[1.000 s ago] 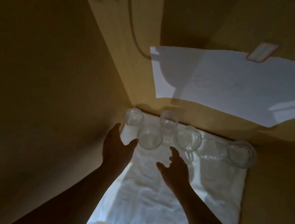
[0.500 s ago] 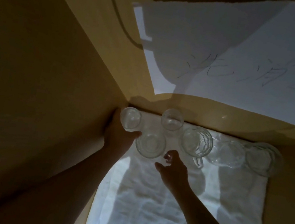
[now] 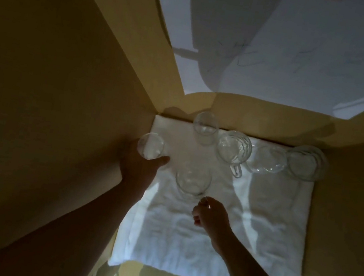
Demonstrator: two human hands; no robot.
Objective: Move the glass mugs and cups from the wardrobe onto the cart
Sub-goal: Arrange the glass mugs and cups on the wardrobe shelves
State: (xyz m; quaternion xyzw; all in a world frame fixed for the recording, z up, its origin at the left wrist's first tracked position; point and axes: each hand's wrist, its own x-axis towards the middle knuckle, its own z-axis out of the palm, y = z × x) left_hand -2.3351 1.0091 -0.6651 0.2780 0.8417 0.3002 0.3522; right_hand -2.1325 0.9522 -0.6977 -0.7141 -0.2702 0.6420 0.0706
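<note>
Left hand (image 3: 141,164): I see it wrapped around a small glass cup (image 3: 150,146), by the wardrobe's left wall.
Right hand (image 3: 210,217): my view shows it pinching the handle of a glass mug (image 3: 192,180) on the white cloth (image 3: 218,247).

Dim wardrobe interior (image 3: 55,68), light falling from behind — arm shadows on white cloth (image 3: 258,223), soft blur, wide-angle bowing.

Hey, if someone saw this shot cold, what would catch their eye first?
Probably the two bare hands on clear glassware over the white cloth lining the wardrobe floor: the left hand grips a clear glass cup, the right hand holds a clear glass mug by its handle. Four more clear glasses line the back wall.
</note>
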